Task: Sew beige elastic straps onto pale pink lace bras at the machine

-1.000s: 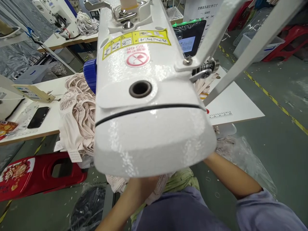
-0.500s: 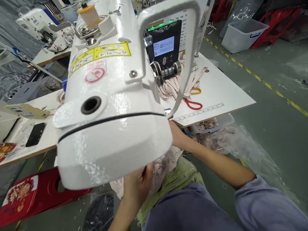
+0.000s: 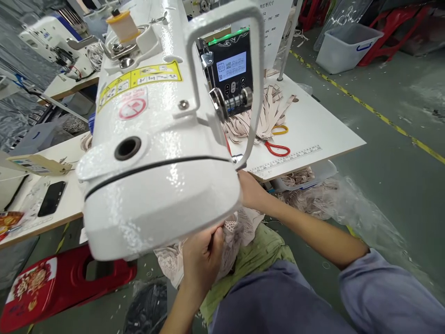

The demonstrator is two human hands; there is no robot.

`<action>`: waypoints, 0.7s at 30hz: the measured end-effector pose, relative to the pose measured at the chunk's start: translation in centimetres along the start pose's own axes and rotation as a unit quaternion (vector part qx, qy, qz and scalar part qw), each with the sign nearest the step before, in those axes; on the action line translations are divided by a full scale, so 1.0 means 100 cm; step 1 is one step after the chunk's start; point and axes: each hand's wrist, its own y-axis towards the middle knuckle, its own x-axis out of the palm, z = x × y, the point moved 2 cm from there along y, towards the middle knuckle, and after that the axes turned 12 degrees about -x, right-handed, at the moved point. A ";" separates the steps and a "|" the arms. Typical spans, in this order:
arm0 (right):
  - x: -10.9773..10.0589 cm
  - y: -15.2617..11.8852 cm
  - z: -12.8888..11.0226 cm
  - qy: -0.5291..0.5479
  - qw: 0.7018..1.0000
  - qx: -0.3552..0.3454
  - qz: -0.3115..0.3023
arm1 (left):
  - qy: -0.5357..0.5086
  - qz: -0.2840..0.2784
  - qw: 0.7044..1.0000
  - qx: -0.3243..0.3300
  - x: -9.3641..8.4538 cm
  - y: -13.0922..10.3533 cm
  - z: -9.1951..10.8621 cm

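Observation:
A large white sewing machine head (image 3: pixel 163 199) fills the middle of the view and covers the stitching area. Under its front edge, my left hand (image 3: pixel 202 253) is closed, thumb pressed against the fingers, on pale pink lace fabric (image 3: pixel 239 239). The fabric hangs over my lap, partly on a green cloth (image 3: pixel 266 250). My right hand (image 3: pixel 251 191) reaches behind the right side of the machine head, beside the table's edge. Its fingers are hidden there, so what they hold does not show.
On the white table (image 3: pixel 323 125) to the right lie beige straps (image 3: pixel 269 111), scissors with a red handle (image 3: pixel 278 149) and a printed ruler. A lit control panel (image 3: pixel 231 69) stands behind the machine's guard. A phone (image 3: pixel 52 198) and a red stool (image 3: pixel 69 283) are at left.
The view has shifted slightly, so the machine sits a little higher and more to the left. More of my left hand and the lace's edge shows under the machine head.

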 end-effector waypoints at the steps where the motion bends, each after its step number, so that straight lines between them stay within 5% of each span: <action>1: 0.000 0.000 -0.001 0.000 1.000 0.001 0.002 | -0.001 0.003 1.000 0.000 0.000 0.000 0.001; 13: -0.001 -0.002 0.001 0.067 0.997 -0.007 0.030 | -0.034 0.037 0.997 -0.050 0.004 -0.007 -0.008; 21: 0.000 -0.008 0.001 0.014 0.999 -0.022 0.035 | -0.042 0.047 0.998 0.016 0.011 -0.007 -0.010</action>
